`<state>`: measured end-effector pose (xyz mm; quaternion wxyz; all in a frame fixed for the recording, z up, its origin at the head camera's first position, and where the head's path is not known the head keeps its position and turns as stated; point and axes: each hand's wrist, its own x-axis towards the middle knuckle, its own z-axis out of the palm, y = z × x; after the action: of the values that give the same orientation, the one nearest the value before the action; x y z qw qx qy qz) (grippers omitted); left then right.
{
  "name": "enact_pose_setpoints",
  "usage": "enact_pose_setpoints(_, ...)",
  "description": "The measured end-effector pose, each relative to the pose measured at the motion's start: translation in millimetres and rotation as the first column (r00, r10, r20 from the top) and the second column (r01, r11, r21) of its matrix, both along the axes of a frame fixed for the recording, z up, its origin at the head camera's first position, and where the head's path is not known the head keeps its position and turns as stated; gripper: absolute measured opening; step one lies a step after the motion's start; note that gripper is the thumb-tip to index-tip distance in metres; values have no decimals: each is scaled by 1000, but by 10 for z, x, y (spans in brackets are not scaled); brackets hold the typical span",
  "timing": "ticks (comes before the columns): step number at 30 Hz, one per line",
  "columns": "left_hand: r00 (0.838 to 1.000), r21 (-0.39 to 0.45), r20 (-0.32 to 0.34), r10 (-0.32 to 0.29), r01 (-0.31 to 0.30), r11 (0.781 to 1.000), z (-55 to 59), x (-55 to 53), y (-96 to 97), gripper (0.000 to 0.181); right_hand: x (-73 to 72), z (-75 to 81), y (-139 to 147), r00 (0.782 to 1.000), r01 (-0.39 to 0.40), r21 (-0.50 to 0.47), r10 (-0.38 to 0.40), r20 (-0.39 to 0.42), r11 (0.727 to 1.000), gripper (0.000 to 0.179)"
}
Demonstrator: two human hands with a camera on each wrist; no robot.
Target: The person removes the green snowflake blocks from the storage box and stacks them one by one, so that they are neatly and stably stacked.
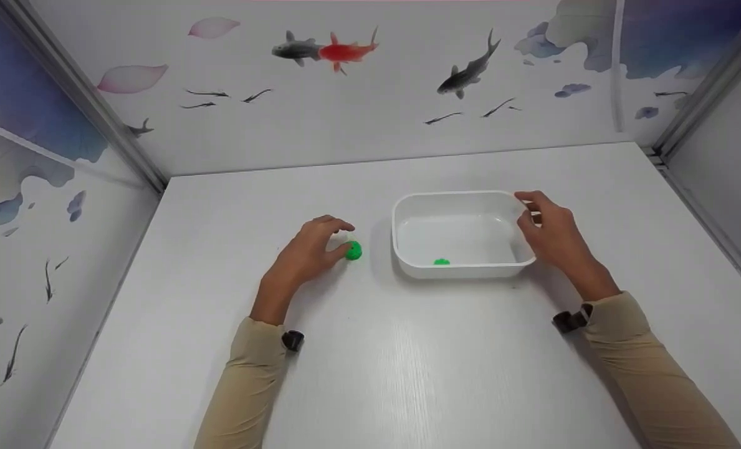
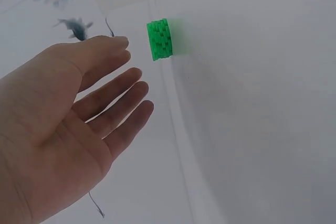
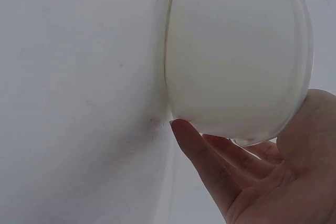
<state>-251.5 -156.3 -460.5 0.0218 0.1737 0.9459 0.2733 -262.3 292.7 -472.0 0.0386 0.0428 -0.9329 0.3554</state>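
A small green cylinder with a notched, tread-like side (image 2: 160, 39) stands on the table in the left wrist view; the head view shows the same green piece (image 1: 354, 251) from above. My left hand (image 1: 313, 248) is beside it, fingers loosely bent, with a gap between fingertips and piece in the left wrist view. To the right sits a white rectangular tray (image 1: 463, 272). My right hand (image 1: 554, 234) grips its right end, thumb over the rim and fingers along the outer wall (image 3: 236, 77). Inside, another green piece (image 1: 442, 262) shows partly above the near rim.
The white table (image 1: 370, 349) has a wood-grain top. A back wall (image 1: 389, 100) printed with fish rises at its far edge, and side panels (image 1: 40, 249) with metal posts stand left and right. Dark wrist cameras (image 1: 293, 340) sit at both cuffs.
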Motion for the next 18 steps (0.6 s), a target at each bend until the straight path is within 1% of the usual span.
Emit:
enact_pose_setpoints(4,998,-16,-33,47,-48,999,14,4,-25,39,6,3,-3,1000,0,2,0,8,1000,49)
enact_pose_setpoints(7,995,-17,-68,67,-68,998,18,4,-56,38,11,8,-11,1000,-4,7,4,0,1000,49)
enact_pose_setpoints(13,986,-13,-153,71,-73,997,33,-12,-126,35,9,33,-46,998,-24,-2,24,-56,1000,49)
enact_pose_setpoints(16,978,-17,-187,92,-97,995,45,-16,-143,33,8,38,-66,997,-8,7,8,-77,1000,47)
enact_pose_setpoints(18,971,-16,-214,108,-114,993,52,-18,-148,31,3,26,-78,994,17,13,-15,-109,1000,43)
